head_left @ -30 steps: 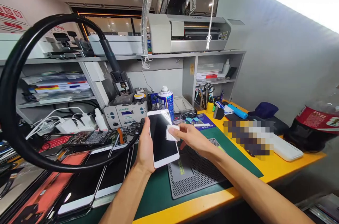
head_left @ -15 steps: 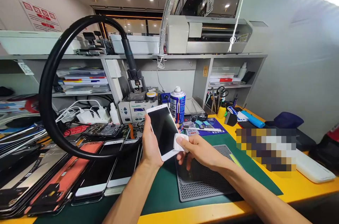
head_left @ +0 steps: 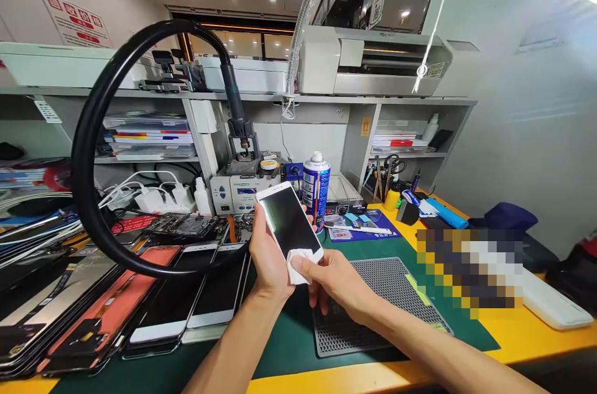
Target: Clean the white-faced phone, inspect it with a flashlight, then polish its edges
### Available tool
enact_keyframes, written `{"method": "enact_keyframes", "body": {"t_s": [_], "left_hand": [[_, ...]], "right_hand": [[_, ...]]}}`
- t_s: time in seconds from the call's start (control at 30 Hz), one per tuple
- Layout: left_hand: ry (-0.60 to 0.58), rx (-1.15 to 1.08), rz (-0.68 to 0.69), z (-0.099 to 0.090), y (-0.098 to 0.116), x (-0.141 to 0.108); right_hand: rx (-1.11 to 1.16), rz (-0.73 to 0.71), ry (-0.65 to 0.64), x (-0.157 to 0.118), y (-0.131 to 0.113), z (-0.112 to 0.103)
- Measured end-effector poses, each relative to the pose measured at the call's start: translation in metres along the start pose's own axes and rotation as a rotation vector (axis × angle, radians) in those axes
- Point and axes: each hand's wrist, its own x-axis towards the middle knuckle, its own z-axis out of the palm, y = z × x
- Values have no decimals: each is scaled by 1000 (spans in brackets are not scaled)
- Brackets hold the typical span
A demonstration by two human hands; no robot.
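Observation:
A white-framed smartphone (head_left: 295, 220) with a dark screen is tilted up toward me above the green mat. My left hand (head_left: 269, 260) is wrapped round its left edge and back, with fingertips showing at the far right edge. Between the thumb and fingers of my right hand (head_left: 342, 282) is a folded white wipe (head_left: 296, 266), pressed on the lower end of the screen. Below my right hand lies a grey perforated pad (head_left: 373, 319). Just behind the phone stands a blue spray can (head_left: 317, 189) with a white cap.
On the left, several phone screens (head_left: 163, 301) lie in a row. A thick black hose (head_left: 79, 151) loops above them to a grey rework station (head_left: 245, 192). Pens and scissors (head_left: 389, 173) stand at the back right. A pixelated patch covers part of the yellow tabletop (head_left: 550, 338).
My right hand has slid the wipe left across the bottom of the phone, from the lower right edge to the lower left corner. The whole view has shifted slightly.

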Motion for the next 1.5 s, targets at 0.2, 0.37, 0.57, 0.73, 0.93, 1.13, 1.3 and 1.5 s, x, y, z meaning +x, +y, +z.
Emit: {"method": "enact_keyframes", "body": {"t_s": [0.2, 0.37, 0.57, 0.73, 0.93, 1.13, 1.3, 1.5], "left_hand": [[45, 36, -23, 3, 1, -7], [11, -18, -59, 2, 6, -6], [23, -59, -139, -5, 7, 1], [48, -97, -180, -10, 6, 8], [85, -148, -250, -9, 5, 13], [98, -158, -261, -8, 0, 14], [63, -177, -318, -6, -5, 13], [-18, -225, -420, -7, -2, 12]], "right_hand": [[55, 65, -77, -1, 5, 5], [56, 20, -104, -2, 2, 4], [69, -13, -69, -4, -5, -2], [90, -75, -65, -6, -12, -7], [8, -197, -2, -8, -18, -15], [-4, -302, 45, -7, -7, -9], [-208, -327, 52, -3, 11, 1], [-225, -368, 94, -3, 11, -1]]}}
